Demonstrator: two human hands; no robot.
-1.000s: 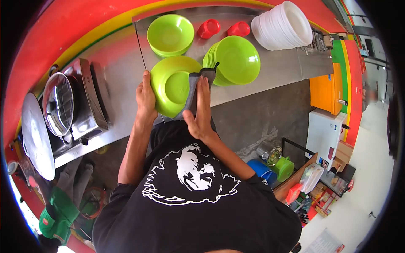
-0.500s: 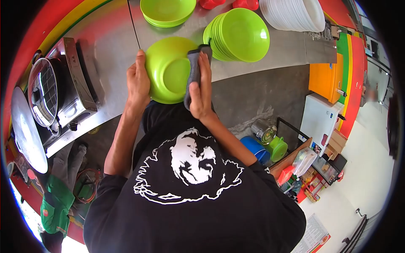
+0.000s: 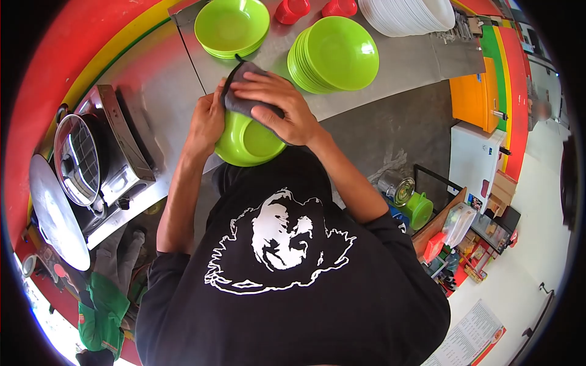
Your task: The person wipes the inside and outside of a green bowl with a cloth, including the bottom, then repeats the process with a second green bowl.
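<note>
Head view, looking straight down past my chest: I am holding a lime-green plastic bowl [image 3: 247, 141] in the air just in front of my body, over the near edge of the steel counter [image 3: 397, 64]. My left hand [image 3: 204, 122] is gripping the bowl's left rim, fingers closed on it. My right hand [image 3: 278, 110] is lying palm down across the top of the bowl, fingers spread and curled, pressing a grey cloth [image 3: 241, 91] onto the rim; the cloth is bunching up under the fingertips and reaching toward my left thumb.

As I judge it, the main risk is the bowl twisting out of my one-sided left grip: the right hand is pushing down on smooth plastic, and a hard wipe could tip it onto the floor below. The cloth could also slide free if my fingertips are only pinning a fold.

My left forearm is running straight up from the elbow; my right arm is bending sharply at the elbow, wrist cocked inward.

On the counter beyond are lying a tilted stack of green bowls [image 3: 332, 55], a second, flatter stack [image 3: 232, 27], two red cups [image 3: 292, 9] and a stack of white bowls [image 3: 406, 15]. A glass-lidded cooker [image 3: 91, 158] is sitting at the left.
</note>
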